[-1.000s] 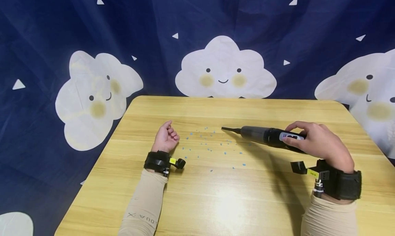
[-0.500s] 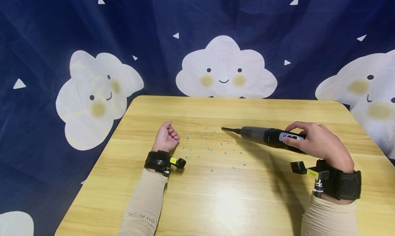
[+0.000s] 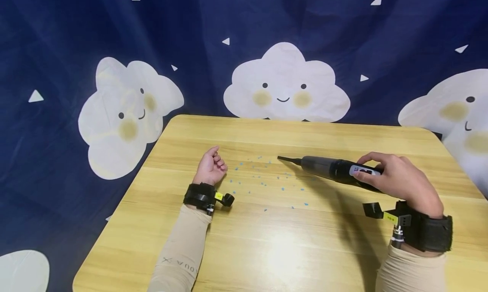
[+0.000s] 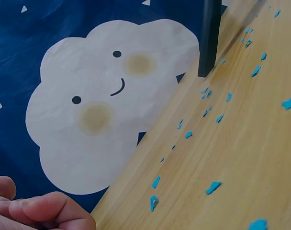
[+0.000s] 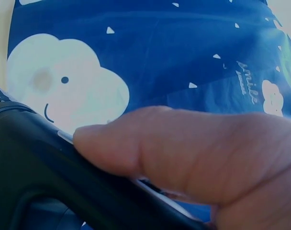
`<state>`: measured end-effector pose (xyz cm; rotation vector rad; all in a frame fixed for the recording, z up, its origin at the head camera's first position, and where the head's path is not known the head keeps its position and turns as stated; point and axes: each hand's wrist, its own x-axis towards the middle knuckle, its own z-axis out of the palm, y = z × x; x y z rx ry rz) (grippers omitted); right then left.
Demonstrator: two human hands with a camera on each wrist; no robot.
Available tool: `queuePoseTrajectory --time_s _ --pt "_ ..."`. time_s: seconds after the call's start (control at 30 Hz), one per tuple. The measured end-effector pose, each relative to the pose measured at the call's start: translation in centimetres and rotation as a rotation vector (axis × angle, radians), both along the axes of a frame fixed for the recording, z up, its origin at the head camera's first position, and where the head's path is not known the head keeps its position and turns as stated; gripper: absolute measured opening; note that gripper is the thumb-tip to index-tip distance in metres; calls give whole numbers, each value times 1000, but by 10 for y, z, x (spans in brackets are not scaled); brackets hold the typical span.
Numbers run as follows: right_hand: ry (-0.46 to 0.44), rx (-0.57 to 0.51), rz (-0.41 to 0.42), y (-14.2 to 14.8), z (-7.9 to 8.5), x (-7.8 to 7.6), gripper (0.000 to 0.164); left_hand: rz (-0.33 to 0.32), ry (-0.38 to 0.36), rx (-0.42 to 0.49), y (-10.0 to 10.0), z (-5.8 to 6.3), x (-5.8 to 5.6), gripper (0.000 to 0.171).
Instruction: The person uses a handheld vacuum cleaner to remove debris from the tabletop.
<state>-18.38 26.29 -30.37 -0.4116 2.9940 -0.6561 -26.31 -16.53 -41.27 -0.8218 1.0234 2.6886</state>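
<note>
My right hand [image 3: 404,179] grips the handle of a black handheld vacuum cleaner [image 3: 318,166], which points left across the table. In the right wrist view the thumb [image 5: 184,148] lies along the top of the vacuum's dark body [image 5: 30,158]. Its narrow nozzle [image 4: 210,40] hangs close over the tabletop, at the far side of many small blue scraps [image 4: 213,187]. To the left of the scraps, my left hand [image 3: 209,168] rests on the table, palm turned inward, fingers loosely curled and holding nothing.
The light wooden table [image 3: 267,249] has rounded corners. Behind its far edge hangs a dark blue curtain [image 3: 206,12] printed with white clouds. Black straps with small cameras [image 3: 423,228] sit on both wrists.
The head view has swung slightly left, so everything sits a little further right in it. Both hands, the vacuum cleaner and the scraps keep their places on or over the table.
</note>
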Motion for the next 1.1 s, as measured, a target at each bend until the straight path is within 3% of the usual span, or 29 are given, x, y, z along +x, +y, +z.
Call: queuePoseTrajectory --time_s 0.43,0.9,1.1 --pt "-3 31 -11 -3 1 -1 48 6 -6 7 1 0 0 32" --pt "115 1 -31 -22 -5 -2 39 8 2 5 0 -1 -1 31" --pt "115 10 -20 -28 -5 -3 40 9 8 -6 0 1 0 31"
